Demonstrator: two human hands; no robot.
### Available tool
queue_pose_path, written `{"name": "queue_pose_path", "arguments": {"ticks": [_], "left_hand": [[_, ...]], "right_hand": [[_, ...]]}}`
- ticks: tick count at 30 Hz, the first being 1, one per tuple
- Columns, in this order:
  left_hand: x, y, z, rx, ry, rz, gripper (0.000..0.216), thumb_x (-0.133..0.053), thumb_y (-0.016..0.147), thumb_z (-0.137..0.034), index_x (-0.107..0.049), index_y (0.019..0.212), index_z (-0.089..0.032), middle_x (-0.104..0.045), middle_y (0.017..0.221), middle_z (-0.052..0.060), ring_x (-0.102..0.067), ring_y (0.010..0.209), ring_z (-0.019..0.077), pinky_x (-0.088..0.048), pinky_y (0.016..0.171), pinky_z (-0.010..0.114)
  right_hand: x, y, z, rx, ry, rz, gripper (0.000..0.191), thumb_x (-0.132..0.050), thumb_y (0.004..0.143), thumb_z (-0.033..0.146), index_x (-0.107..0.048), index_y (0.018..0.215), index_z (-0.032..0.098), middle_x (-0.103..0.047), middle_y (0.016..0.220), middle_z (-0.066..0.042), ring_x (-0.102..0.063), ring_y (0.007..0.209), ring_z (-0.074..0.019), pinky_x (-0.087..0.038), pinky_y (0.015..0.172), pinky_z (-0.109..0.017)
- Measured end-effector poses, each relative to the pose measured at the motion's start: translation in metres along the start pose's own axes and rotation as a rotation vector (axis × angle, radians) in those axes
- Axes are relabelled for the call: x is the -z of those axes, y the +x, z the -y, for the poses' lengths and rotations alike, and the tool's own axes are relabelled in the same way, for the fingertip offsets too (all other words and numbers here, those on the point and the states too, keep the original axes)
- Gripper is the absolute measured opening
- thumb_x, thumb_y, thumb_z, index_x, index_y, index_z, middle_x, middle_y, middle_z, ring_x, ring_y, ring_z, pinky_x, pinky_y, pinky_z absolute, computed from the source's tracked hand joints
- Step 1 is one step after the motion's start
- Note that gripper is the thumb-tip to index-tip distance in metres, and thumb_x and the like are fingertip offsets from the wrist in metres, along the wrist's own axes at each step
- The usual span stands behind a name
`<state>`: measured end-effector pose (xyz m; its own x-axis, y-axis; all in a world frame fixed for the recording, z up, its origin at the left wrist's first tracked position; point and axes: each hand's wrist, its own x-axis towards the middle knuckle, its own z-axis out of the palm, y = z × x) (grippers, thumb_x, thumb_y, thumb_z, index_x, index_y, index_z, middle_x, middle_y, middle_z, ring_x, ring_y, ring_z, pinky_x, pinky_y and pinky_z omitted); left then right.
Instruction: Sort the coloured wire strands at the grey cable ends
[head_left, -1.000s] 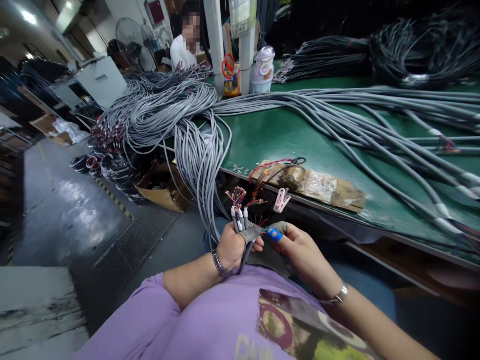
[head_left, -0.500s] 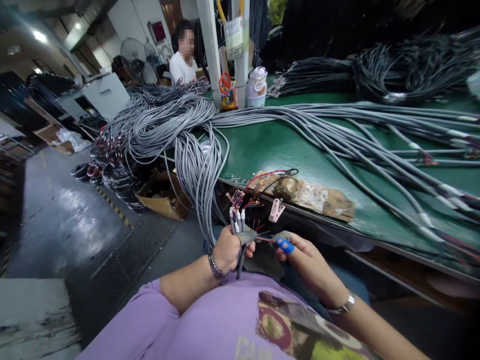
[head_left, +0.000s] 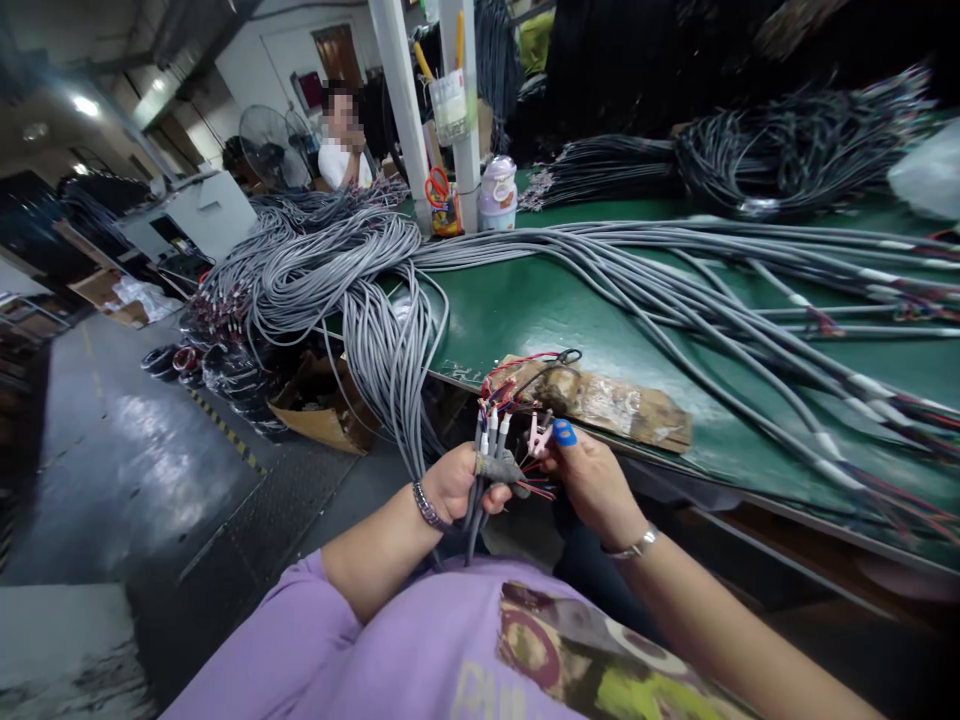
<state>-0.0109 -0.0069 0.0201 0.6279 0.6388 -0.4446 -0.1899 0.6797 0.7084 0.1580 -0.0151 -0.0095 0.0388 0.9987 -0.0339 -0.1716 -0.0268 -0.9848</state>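
My left hand [head_left: 461,485] is closed around several grey cables [head_left: 474,515] at the front edge of the bench. Their white-banded ends stand up above the fist, with thin coloured wires fanning out at the top. A grey covering shows on the left forefinger, and a few loose red and dark wires [head_left: 536,488] stick out to the right beside it. My right hand [head_left: 596,485], with a blue cover [head_left: 564,433] on its thumb, is pinched right beside a pink clothespin [head_left: 537,437]. What lies between those fingertips is hidden.
A taped cardboard strip [head_left: 622,405] lies along the edge of the green bench [head_left: 510,300]. Long grey cables [head_left: 600,250] run across it, and a big grey coil [head_left: 337,260] hangs off its left side. Behind are a lidded cup [head_left: 499,195], red scissors [head_left: 437,187] and a seated person [head_left: 341,150].
My right hand has moved up from the red wires to the clothespin, and those wires now stick out free. My left hand keeps its hold on the cables. The view has shifted slightly.
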Motion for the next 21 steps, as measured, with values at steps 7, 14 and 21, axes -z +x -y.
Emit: {"name": "queue_pose_path", "arguments": {"ticks": [7, 14, 21], "left_hand": [[-0.005, 0.006, 0.002, 0.033, 0.005, 0.011, 0.022, -0.073, 0.058, -0.025, -0.058, 0.068, -0.013, -0.051, 0.045, -0.002, -0.041, 0.034, 0.0068, -0.025, 0.034, 0.018], [-0.008, 0.010, 0.004, 0.029, -0.006, -0.003, 0.028, -0.075, 0.051, -0.027, -0.059, 0.068, -0.012, -0.053, 0.046, 0.000, -0.042, 0.034, 0.0072, -0.027, 0.031, 0.017], [-0.010, 0.005, 0.005, 0.009, 0.008, -0.024, 0.028, -0.074, 0.049, -0.024, -0.059, 0.070, -0.012, -0.055, 0.048, -0.001, -0.043, 0.033, 0.0068, -0.029, 0.031, 0.017]], "right_hand": [[-0.013, 0.002, 0.004, -0.221, 0.385, 0.165, 0.059, -0.055, 0.071, 0.078, -0.064, 0.080, 0.020, -0.066, 0.071, -0.006, -0.061, 0.066, -0.0206, -0.049, 0.058, -0.032], [-0.019, 0.005, 0.008, -0.231, 0.470, 0.116, 0.054, -0.066, 0.068, 0.071, -0.066, 0.083, 0.019, -0.073, 0.086, -0.011, -0.066, 0.085, -0.0268, -0.053, 0.068, -0.035], [-0.017, 0.001, 0.008, -0.304, 0.548, 0.152, 0.053, -0.057, 0.073, 0.074, -0.066, 0.080, 0.022, -0.072, 0.082, -0.007, -0.066, 0.075, -0.0225, -0.053, 0.067, -0.034]]}}
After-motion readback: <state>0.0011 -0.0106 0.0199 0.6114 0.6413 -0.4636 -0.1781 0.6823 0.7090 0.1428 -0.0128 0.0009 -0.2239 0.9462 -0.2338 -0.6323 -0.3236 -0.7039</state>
